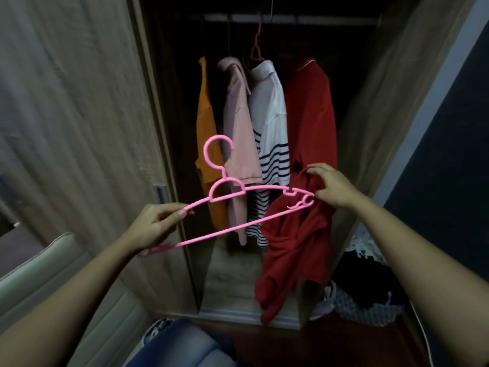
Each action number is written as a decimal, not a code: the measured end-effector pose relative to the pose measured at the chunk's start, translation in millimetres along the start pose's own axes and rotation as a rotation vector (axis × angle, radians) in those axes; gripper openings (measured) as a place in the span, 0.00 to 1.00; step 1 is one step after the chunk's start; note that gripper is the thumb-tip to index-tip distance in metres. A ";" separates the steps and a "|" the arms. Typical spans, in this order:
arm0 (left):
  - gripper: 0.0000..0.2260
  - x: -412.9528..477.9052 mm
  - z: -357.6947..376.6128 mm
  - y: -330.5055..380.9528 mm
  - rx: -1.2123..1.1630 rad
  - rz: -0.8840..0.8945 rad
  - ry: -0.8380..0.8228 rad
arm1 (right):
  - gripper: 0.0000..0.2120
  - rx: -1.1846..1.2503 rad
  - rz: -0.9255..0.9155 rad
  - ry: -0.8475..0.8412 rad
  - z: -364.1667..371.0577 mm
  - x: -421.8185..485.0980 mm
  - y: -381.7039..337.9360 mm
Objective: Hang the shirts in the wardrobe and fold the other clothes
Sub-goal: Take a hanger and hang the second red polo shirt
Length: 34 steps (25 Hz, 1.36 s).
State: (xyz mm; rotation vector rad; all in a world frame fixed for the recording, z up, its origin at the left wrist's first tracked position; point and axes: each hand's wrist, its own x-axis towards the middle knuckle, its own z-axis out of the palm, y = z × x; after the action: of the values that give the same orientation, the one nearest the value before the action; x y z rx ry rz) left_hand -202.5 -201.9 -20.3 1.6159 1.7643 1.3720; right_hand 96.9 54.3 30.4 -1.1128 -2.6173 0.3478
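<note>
I stand before the open wardrobe [370,128]. My left hand [153,226] pinches the left end of a pink plastic hanger [227,192], held level with its hook up. My right hand [333,185] grips a loose red shirt [293,247] at the hanger's right end; the shirt droops down from there. On the rail [291,18] hang an orange shirt [206,123], a pink shirt [238,128], a white shirt with navy stripes [270,123] and a red shirt [309,115]. An empty pink hanger [256,46] hangs above the white one.
The wardrobe's sliding door [79,102] stands to the left. A basket of dark and patterned clothes [367,295] sits on the floor at the right. A pale padded bed edge [53,274] is at lower left, with blue fabric [185,345] below.
</note>
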 end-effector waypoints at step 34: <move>0.05 97.2 85.0 40.9 0.478 0.039 0.265 | 0.21 -0.339 -0.141 0.410 -17.5 -21.8 0.3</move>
State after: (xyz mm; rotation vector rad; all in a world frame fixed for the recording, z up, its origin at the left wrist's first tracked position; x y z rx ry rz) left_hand -138.4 -85.8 6.8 1.7675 2.3712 1.2966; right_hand 117.7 40.5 43.2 -0.9607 -2.4108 -0.3338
